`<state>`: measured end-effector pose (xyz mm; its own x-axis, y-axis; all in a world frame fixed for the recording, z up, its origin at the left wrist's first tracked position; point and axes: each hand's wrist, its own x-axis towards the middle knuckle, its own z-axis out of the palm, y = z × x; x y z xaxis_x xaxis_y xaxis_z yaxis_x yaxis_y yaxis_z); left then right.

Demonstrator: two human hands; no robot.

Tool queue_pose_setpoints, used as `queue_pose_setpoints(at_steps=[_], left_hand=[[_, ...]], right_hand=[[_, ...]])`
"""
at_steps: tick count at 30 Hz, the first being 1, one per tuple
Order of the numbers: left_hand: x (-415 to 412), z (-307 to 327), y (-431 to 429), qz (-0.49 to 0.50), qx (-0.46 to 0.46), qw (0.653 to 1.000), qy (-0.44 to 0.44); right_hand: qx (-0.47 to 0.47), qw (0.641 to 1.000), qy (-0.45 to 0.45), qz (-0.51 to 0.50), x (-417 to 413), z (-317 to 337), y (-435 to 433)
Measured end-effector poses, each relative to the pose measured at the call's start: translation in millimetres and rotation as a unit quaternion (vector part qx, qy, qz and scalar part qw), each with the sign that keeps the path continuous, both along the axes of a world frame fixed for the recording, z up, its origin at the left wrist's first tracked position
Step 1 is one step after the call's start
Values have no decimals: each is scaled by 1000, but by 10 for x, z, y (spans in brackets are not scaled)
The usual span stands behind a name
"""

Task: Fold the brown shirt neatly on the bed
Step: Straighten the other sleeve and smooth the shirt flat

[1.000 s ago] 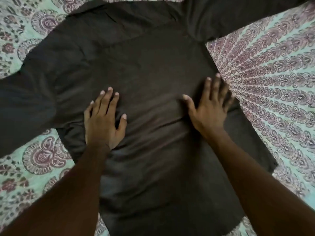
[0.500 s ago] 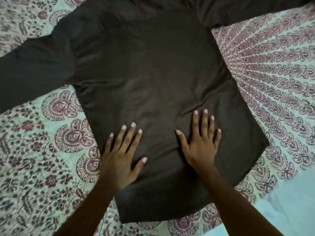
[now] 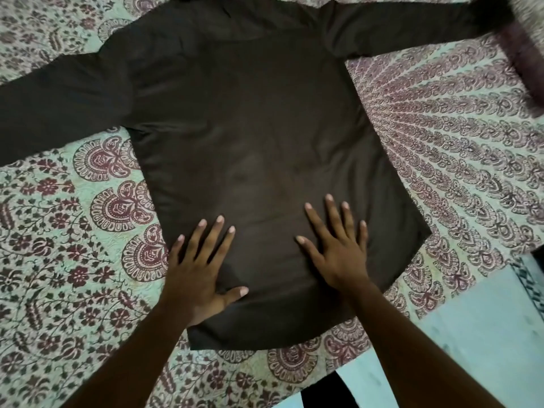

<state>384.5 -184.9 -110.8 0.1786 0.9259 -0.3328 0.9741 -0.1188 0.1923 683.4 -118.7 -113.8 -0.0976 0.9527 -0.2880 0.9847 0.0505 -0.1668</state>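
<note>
The brown shirt [image 3: 250, 128] lies spread flat on the bed [image 3: 73, 231], over a patterned pale-green and maroon cover. Its collar end points away from the person and its hem [image 3: 265, 337] is nearest them. It seems to lie back upward, since no buttons or placket show, though the dark cloth makes that hard to confirm. Both sleeves are stretched out to the sides. The left-side sleeve [image 3: 59, 107] runs off the left edge of the view. The right-side sleeve [image 3: 412, 33] reaches toward the far right corner, where its cuff ends at a dark blurred object [image 3: 524, 54] that cannot be made out.

The left hand [image 3: 200, 272] and the right hand [image 3: 338, 251] both rest palm down on the lower part of the shirt's body, near each other but apart. The fingers [image 3: 212, 240] of each hand are straight and spread, released, pressing on the cloth and grasping nothing. The left hand sits just at the shirt's left side edge, and the right hand is nearer the middle.

As a judgement, the task is at its very start. The laying-out and smoothing looks nearly done: the body panel is flat, with only faint creases around the hands. No fold has been made yet. What is left is to bring in each sleeve and side, fold the length up from the hem, and square the result.
</note>
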Motion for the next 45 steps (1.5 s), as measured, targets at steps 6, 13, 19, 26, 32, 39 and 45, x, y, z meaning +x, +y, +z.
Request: queue_pose_setpoints(at_steps=[6,13,19,26,32,39,45], left_hand=[[276,109,194,23,-14,999,18],[736,-104,212,16,-67,997,18],[741,-36,342,9,-115,993,31],[753,-8,374,40,-167,985,35],[762,46,410,36,-186,982,23],[734,54,223,13,-92,996,-4],[701,5,-760,65,43,997,-20]], right_hand=[[4,994,16,-112,163,72,58],[46,990,62,116,-305,-175,1222],[64,995,15,-79,711,-161,1165],[74,985,24,-155,754,-79,961],[48,992,56,98,130,-153,628],[64,997,-36,-24,937,-99,-88],[43,996,1,-76,848,27,-242]])
